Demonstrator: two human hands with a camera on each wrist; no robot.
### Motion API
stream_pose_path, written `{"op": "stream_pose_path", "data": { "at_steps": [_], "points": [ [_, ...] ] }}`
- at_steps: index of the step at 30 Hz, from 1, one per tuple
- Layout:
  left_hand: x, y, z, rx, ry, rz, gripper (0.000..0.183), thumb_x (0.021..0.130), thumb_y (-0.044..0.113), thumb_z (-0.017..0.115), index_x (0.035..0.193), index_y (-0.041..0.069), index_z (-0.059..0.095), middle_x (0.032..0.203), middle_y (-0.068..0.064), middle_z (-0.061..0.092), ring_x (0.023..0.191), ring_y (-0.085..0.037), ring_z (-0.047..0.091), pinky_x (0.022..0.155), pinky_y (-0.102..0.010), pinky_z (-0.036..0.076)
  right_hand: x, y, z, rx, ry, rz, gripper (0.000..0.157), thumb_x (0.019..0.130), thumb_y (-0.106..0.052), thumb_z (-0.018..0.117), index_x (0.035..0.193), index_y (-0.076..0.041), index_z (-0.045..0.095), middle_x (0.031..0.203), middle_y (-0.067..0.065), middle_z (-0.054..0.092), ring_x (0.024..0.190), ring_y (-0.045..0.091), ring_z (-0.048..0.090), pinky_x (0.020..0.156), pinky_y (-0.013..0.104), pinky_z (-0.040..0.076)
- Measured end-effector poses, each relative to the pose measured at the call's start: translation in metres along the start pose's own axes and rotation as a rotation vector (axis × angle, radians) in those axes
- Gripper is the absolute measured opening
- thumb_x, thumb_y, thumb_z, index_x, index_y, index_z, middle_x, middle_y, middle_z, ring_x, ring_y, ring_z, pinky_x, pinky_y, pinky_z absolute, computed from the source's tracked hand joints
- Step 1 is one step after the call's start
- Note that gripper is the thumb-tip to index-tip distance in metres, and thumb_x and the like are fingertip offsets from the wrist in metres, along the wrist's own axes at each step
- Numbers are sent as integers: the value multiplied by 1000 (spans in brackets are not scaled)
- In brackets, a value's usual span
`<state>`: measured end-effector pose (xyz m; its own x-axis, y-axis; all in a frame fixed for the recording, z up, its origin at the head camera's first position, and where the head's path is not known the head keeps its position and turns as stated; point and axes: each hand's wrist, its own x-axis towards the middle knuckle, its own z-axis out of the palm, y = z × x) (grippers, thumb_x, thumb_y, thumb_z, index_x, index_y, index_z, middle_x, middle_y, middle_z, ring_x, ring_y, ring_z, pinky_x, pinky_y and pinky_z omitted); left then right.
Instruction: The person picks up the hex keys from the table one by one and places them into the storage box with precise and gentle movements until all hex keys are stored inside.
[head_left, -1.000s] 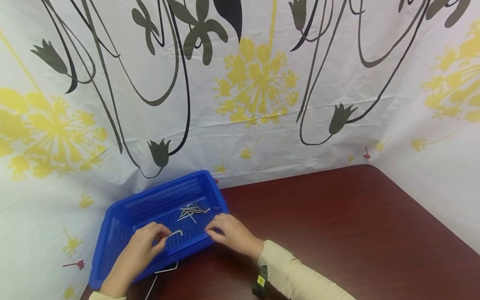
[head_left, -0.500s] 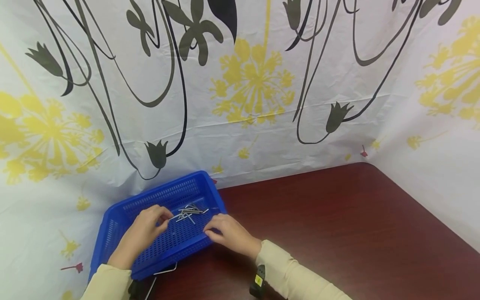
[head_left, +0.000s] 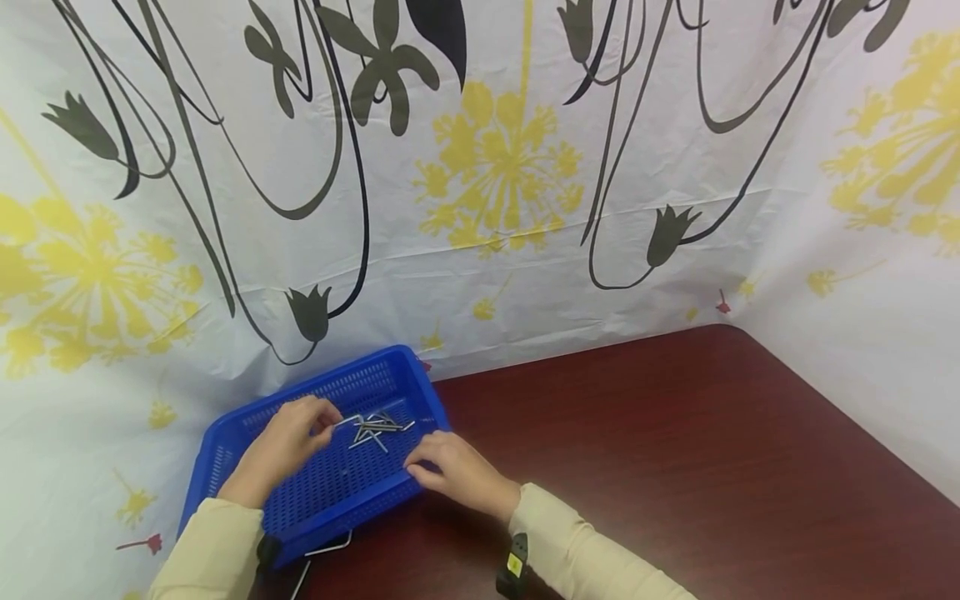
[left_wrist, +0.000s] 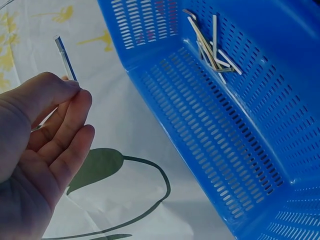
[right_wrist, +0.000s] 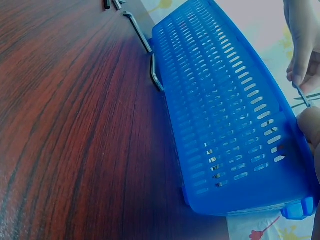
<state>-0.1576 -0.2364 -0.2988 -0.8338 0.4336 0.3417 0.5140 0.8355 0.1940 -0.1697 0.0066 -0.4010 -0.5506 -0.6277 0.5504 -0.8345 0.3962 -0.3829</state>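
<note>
My left hand (head_left: 288,446) pinches an L-shaped hex key (head_left: 348,419) between thumb and fingertips, above the blue plastic basket (head_left: 375,497). The left wrist view shows part of that key sticking up past the thumb. Several metal hex keys (head_left: 382,425) lie in a loose heap on the basket's floor, toward its right end. At the front right corner, my right hand (head_left: 459,471) holds the basket's rim with bent fingers. Only a small part of this hand shows at the edge of the right wrist view.
More hex keys (right_wrist: 137,32) lie on the dark red wooden table (head_left: 637,450), in front of the basket. A white flower-patterned sheet (head_left: 480,208) hangs behind the table. The black wrist camera (head_left: 514,567) sits under the right sleeve.
My left hand has moved up and away over the basket with the hex key, toward the heap, and the key has turned slightly. The right hand stays at the rim.
</note>
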Motion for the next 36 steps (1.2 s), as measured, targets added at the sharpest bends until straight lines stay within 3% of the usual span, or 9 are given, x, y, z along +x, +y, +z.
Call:
{"op": "stream_pose_path", "data": {
  "at_steps": [22,30,36],
  "points": [
    [41,-23,6,-25,-111,-35,9,75,-8,63,82,-4,65,77,-10,62,70,-24,61,63,-37,51,-2,3,-2,-2,14,-3,12,90,-20,61,91,-13,71,86,-7,64,83,5,55,78,14,40],
    [46,-37,16,-15,-106,-53,7,73,-6,64,79,-4,64,72,-10,62,67,-24,61,61,-38,51,-1,1,0,-18,17,-7,13,90,-21,60,91,-15,71,87,-8,64,85,4,55,80,14,40],
    [54,-44,27,-24,-146,-58,7,72,-7,64,78,-3,63,71,-9,61,67,-24,60,61,-38,50,-2,1,0,-29,12,-7,14,91,-22,59,92,-15,71,87,-9,64,86,3,55,82,15,39]
  ]
}}
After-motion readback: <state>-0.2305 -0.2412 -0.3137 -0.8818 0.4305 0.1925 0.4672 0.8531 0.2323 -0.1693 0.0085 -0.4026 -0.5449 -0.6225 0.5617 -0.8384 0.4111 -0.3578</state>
